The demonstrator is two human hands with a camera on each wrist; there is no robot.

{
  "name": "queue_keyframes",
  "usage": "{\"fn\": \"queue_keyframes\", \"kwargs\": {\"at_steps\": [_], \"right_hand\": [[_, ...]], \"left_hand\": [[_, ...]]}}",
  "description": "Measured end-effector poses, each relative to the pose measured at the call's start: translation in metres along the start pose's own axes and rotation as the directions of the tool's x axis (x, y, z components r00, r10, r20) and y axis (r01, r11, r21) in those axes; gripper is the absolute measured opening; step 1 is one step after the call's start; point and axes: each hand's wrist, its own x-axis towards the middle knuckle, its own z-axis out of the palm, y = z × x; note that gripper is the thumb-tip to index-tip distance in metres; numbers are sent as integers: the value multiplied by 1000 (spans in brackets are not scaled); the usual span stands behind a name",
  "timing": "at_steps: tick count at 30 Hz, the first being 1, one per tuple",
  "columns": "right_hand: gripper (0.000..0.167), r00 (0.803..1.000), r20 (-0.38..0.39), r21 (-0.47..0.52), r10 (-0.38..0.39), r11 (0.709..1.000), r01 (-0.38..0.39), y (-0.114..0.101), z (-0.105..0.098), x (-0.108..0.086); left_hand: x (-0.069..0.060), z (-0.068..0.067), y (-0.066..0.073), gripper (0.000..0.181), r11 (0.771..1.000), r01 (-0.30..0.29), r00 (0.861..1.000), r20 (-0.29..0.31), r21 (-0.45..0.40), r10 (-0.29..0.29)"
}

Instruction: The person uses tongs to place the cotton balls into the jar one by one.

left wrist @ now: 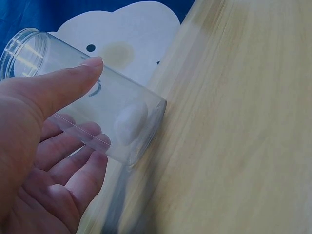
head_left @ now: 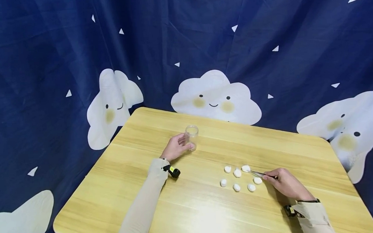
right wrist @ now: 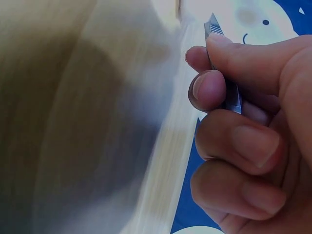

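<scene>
My left hand (head_left: 176, 147) grips a clear plastic jar (head_left: 191, 131) on the left-middle part of the table. In the left wrist view, one white cotton ball (left wrist: 130, 123) lies near the bottom of that jar, which has an open mouth. My right hand (head_left: 286, 183) pinches metal tweezers (head_left: 257, 173) between thumb and fingers, pointing left. Their tips meet a cotton ball (head_left: 245, 168) at the back of a loose group; whether they squeeze it cannot be seen. The right wrist view shows only the tweezers' ridged upper part (right wrist: 214, 27) among the fingers.
Several other cotton balls (head_left: 237, 187) lie spread on the wooden table (head_left: 165, 211), between the two hands and nearer the right one. A dark blue curtain (head_left: 201, 32) with cloud prints hangs behind the table's back edge and at its sides.
</scene>
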Motion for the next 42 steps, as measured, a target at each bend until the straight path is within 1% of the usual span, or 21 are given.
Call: {"fn": "queue_keyframes", "kwargs": {"at_steps": [2, 11, 16, 19, 22, 26, 30, 34, 39, 42], "right_hand": [[13, 1000, -3, -1, -5, 1000, 5, -1, -1, 1], [15, 999, 34, 23, 27, 999, -28, -4, -5, 2], [17, 998, 50, 26, 40, 999, -42, -6, -6, 6], [18, 998, 51, 26, 33, 999, -35, -8, -6, 8], [17, 999, 43, 27, 18, 999, -19, -10, -4, 10], [14, 1000, 15, 27, -2, 1000, 2, -11, -4, 13], [15, 1000, 6, 23, -6, 1000, 5, -13, -5, 18], [17, 1000, 5, 28, -7, 1000, 7, -16, -6, 25], [14, 999, -14, 31, -40, 999, 41, -23, -10, 37], [13, 998, -13, 28, -56, 998, 56, -26, -14, 42]], "left_hand": [[-1, 0, 1, 71, 1000, -1, 1000, 4, -3, 1], [-4, 4, 2, 71, 1000, -4, 1000, 9, 6, 4], [-5, 4, 0, 70, 1000, -6, 1000, 8, 10, 6], [-6, 4, -2, 69, 1000, 5, 1000, 9, 13, -6], [-6, 3, -4, 69, 1000, 1, 1000, 7, 12, -2], [-4, 2, -3, 68, 1000, -14, 1000, 11, 7, 14], [-4, 1, -1, 68, 1000, -4, 1000, 12, -2, 4], [-5, -1, -1, 68, 1000, 2, 1000, 12, 1, -2], [-2, -1, 0, 68, 1000, -3, 1000, 7, 19, 3], [-1, -1, 1, 68, 1000, -7, 1000, 4, 13, 7]]}}
